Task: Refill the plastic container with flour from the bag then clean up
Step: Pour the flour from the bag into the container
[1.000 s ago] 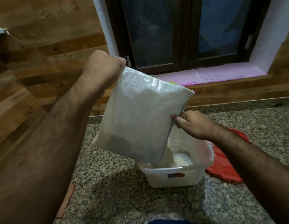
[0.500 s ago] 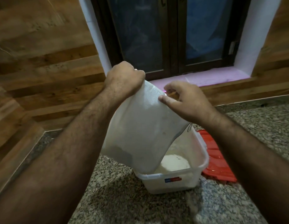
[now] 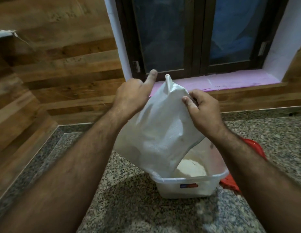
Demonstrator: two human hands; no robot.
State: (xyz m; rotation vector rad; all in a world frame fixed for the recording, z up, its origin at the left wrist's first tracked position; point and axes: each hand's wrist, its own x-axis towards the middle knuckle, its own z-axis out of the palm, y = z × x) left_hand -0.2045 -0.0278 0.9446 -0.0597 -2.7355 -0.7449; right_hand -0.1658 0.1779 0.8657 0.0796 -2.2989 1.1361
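Holding a white woven flour bag (image 3: 160, 130) upended over a clear plastic container (image 3: 190, 185), mouth end down inside the rim. Left hand (image 3: 133, 96) clasping the upper left side of the bag, one finger stuck straight up toward the window frame, the others curled against the fabric (how firmly, cannot tell). Right hand (image 3: 202, 110) pinching the upper right edge, thumb on the near face and fingers wrapped behind. Bag tilted, top corner twisted into a small peak between the two hands, lower end dipping into the container's left part. Inside the container, a low pale mound of flour (image 3: 191, 169) showing beside the bag's mouth. Container resting on a speckled granite counter (image 3: 129, 207), a small red and blue label on its near wall. Just beside the container on the right, partly hidden behind the right forearm, a red lid (image 3: 230, 182) lying flat on the counter. Behind it all, wood-patterned wall panels (image 3: 62, 64) and a dark-framed window (image 3: 197, 36) over a pink sill (image 3: 239, 79).
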